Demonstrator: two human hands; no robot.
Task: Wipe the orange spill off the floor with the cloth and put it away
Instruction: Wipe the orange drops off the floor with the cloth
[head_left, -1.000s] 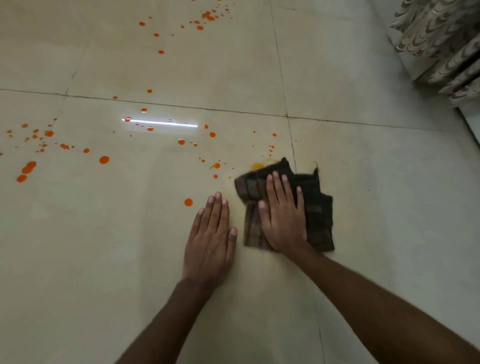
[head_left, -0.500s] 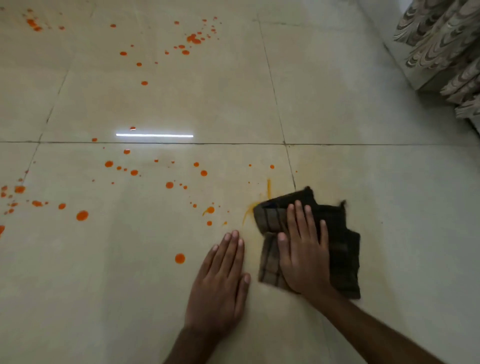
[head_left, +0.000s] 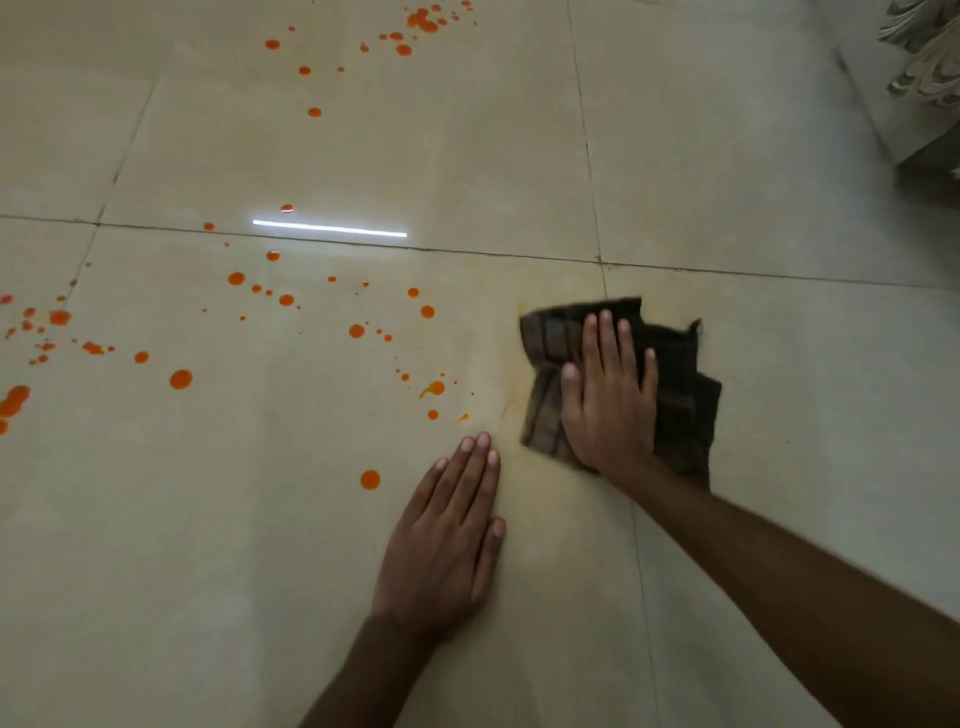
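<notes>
I press the cloth (head_left: 680, 384) flat under my right hand (head_left: 610, 410), fingers (head_left: 605, 343) spread; my left hand (head_left: 447, 540) braces, fingers together. I should sweep left toward the drops (head_left: 431, 387) beyond my thumb, pressing evenly.

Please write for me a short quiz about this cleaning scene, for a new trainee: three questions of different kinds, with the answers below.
1. Fill in: the ___ hand lies flat on the cloth.
2. True or false: the left hand grips a corner of the cloth.
3. On which side of the cloth do most orange drops lie? A) the person's left B) the person's right C) none remain

Key
1. Right: the right hand presses on it with straight fingers.
2. False: it rests flat on the bare floor, apart from the cloth.
3. A
</notes>
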